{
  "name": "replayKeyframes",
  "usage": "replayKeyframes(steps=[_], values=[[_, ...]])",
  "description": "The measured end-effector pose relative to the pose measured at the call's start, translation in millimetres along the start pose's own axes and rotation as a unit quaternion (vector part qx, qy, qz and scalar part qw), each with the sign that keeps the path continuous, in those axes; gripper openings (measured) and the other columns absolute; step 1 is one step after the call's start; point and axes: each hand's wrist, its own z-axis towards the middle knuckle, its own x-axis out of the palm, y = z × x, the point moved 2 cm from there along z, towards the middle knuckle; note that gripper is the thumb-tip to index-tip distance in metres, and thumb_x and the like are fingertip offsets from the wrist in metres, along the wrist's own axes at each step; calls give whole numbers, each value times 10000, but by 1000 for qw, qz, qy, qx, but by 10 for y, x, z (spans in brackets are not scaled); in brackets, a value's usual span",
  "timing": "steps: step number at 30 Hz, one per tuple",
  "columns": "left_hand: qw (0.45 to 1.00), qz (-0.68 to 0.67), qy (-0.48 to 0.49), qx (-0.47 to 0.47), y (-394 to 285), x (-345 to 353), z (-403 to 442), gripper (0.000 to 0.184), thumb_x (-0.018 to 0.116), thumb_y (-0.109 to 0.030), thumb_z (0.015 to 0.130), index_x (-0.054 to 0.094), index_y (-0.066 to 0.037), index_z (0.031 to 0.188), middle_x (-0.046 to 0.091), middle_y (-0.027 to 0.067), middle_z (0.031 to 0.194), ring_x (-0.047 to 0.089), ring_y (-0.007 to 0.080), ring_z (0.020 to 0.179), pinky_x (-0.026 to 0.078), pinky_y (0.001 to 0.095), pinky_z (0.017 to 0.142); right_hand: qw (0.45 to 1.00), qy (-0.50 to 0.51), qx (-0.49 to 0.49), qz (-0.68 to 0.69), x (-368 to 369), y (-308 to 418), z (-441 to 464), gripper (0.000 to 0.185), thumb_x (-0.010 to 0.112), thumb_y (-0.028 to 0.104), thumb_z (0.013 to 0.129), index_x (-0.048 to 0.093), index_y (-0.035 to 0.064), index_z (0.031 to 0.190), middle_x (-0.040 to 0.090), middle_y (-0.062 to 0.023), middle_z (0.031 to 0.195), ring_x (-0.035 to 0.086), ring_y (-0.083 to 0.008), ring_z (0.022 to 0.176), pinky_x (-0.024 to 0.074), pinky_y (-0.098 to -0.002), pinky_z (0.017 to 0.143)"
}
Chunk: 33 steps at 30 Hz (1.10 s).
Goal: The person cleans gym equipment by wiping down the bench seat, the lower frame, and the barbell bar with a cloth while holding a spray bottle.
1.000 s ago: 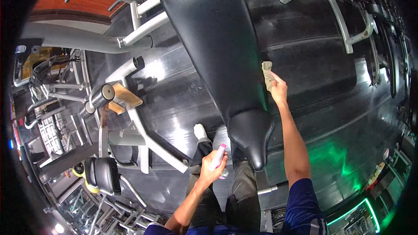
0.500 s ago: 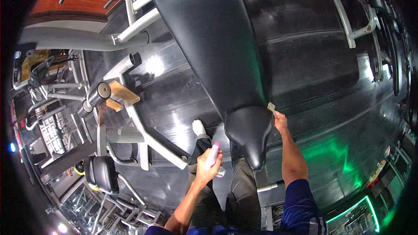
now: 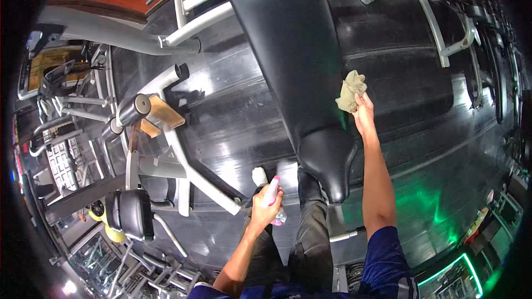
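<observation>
A long black padded bench [image 3: 288,44] runs from the top of the view to a smaller, tapered black seat pad [image 3: 328,158]. To the right of the bench my right hand [image 3: 363,112] pinches a crumpled beige cloth [image 3: 352,89], which is beside the bench's right edge. My left hand [image 3: 265,209], left of the seat pad and over my legs, is wrapped round a spray bottle [image 3: 272,191] with a pink and white top. Most of the bottle's body is hidden by my fingers.
Grey machine frames [image 3: 197,180] with a roller pad [image 3: 134,109] stand at the left. A small black seat [image 3: 130,215] is at the lower left. Another frame leg [image 3: 432,27] stands at the upper right, on dark flooring [image 3: 404,83]. Green light strips glow at the lower right.
My right hand moved down beside the seat pad, then back up along the bench with the cloth, which now looks more spread. My left hand stays round the bottle.
</observation>
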Motion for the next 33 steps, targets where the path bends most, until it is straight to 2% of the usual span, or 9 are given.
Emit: replayKeyframes(steps=[3,7,11,14,16,19,21,26,33], values=[[1000,-5,12,-16,119,-203,-112,138,648,-67,907,635,2,1026,666,50,752,647,107,590,531,275,530,997,-15,17,78,148,5,-488,385,462,156,1026,453,66,1399,565,-79,1338,546,-224,1240,432,-379,1044],[997,27,52,-47,411,-494,-188,146,652,-87,910,643,-17,1039,666,31,785,625,88,600,522,266,532,973,-23,43,226,173,-284,-1241,377,515,193,989,507,61,1342,602,-83,1281,593,-226,1171,475,-385,1008],[995,26,89,-45,518,-735,-256,155,654,-104,900,648,-31,1037,655,26,768,616,91,585,519,266,533,987,-15,-58,146,312,-593,-2060,332,521,235,970,575,55,1244,627,-68,1232,637,-213,1085,524,-352,919],[991,49,123,-20,560,-887,-277,162,643,-112,895,648,-34,1036,655,30,772,619,94,587,519,267,534,976,-86,-15,198,304,-895,-2545,332,523,260,954,602,59,1206,648,-55,1196,636,-212,1081,519,-352,904],[988,71,133,35,671,-955,-260,164,634,-123,885,649,-35,1022,655,75,760,640,163,609,525,307,572,950,-130,65,277,247,-1118,-2805,370,514,286,951,587,71,1243,645,-51,1215,607,-218,1134,480,-383,962],[981,95,157,67,700,-1004,-217,191,634,-168,860,655,-58,1015,648,193,743,675,351,703,523,422,674,931,-181,50,314,441,-1325,-3168,347,553,325,906,645,90,1143,689,-34,1100,659,-218,1007,523,-372,868],[973,124,155,123,676,-1039,-187,199,633,-169,856,655,-69,1027,661,203,763,684,361,732,523,429,676,922,-204,58,323,576,-1412,-3372,360,559,374,885,658,121,1121,701,-18,1062,674,-208,961,541,-380,823],[952,166,160,200,755,-1050,-91,207,627,-156,848,657,-86,1041,678,215,797,687,387,782,526,439,692,910,-224,69,342,616,-1614,-3742,330,555,373,888,658,138,1095,694,-3,1074,667,-197,945,547,-384,770],[961,139,151,185,909,-921,-101,187,627,-189,858,655,-66,996,679,224,840,678,403,825,521,436,724,900,-227,84,362,285,-1964,-4059,319,522,350,918,661,116,1085,701,-13,1047,672,-200,930,552,-372,785]])
